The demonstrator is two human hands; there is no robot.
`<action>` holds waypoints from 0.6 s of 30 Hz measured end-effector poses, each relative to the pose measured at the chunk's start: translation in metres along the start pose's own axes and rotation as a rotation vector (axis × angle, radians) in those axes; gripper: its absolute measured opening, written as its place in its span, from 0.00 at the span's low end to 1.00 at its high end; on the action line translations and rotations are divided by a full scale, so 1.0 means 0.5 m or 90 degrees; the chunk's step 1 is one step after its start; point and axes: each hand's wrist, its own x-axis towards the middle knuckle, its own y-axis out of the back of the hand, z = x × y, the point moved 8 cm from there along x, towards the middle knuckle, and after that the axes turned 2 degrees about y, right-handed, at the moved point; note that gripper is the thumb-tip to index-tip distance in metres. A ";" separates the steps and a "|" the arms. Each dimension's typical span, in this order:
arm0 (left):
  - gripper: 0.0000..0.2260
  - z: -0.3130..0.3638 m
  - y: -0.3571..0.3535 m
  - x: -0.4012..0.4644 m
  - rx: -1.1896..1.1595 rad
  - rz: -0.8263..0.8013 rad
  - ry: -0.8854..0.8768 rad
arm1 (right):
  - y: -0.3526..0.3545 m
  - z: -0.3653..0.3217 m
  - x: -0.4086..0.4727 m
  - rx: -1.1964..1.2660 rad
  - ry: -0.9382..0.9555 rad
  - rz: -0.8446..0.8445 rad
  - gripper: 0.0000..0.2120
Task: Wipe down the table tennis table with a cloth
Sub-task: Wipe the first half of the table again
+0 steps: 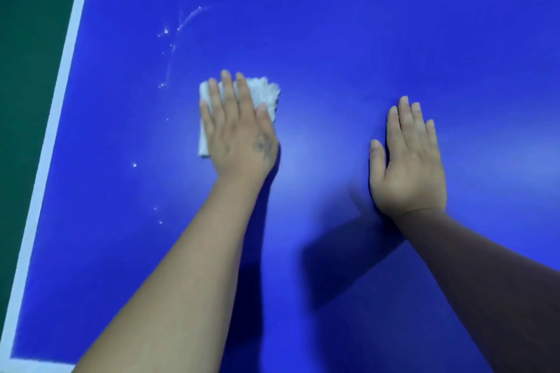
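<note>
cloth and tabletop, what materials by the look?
White folded cloth under the left hand: looks like terry or microfibre, going by its nubby, fuzzy pile at the exposed edge; fibre unclear. Blue table tennis table top: smooth, hard, painted board with a semi-matte finish, soft glare, water droplets beading on it, and a white painted edge line. Core not visible.
</note>
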 end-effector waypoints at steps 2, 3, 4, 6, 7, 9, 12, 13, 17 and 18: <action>0.29 0.054 -0.014 0.015 -0.002 -0.003 -0.036 | 0.003 -0.001 -0.002 0.008 0.006 0.010 0.30; 0.29 0.085 -0.016 0.000 -0.001 0.000 -0.072 | 0.005 -0.002 -0.002 0.010 0.008 0.015 0.30; 0.29 0.113 -0.016 -0.029 0.001 0.007 -0.118 | 0.007 -0.004 -0.003 0.008 0.013 0.023 0.29; 0.28 0.151 -0.017 -0.116 -0.010 0.006 -0.208 | 0.011 -0.004 -0.002 0.005 0.014 0.034 0.28; 0.28 0.151 -0.016 -0.167 -0.014 -0.003 -0.235 | 0.013 -0.005 -0.003 0.011 0.009 0.038 0.28; 0.27 0.126 -0.009 -0.264 -0.011 -0.037 -0.256 | 0.026 -0.008 -0.014 0.037 -0.006 0.051 0.26; 0.27 0.041 0.006 -0.355 -0.007 -0.062 -0.239 | 0.055 -0.035 -0.063 0.101 0.018 0.100 0.24; 0.27 0.003 0.015 -0.364 -0.006 -0.059 -0.217 | 0.060 -0.050 -0.095 0.114 0.042 0.106 0.24; 0.28 -0.131 0.039 -0.298 0.015 -0.033 -0.051 | 0.050 -0.076 -0.248 0.086 0.082 0.027 0.29; 0.29 -0.148 0.040 -0.265 0.016 -0.030 -0.010 | 0.047 -0.076 -0.278 0.067 0.078 0.001 0.30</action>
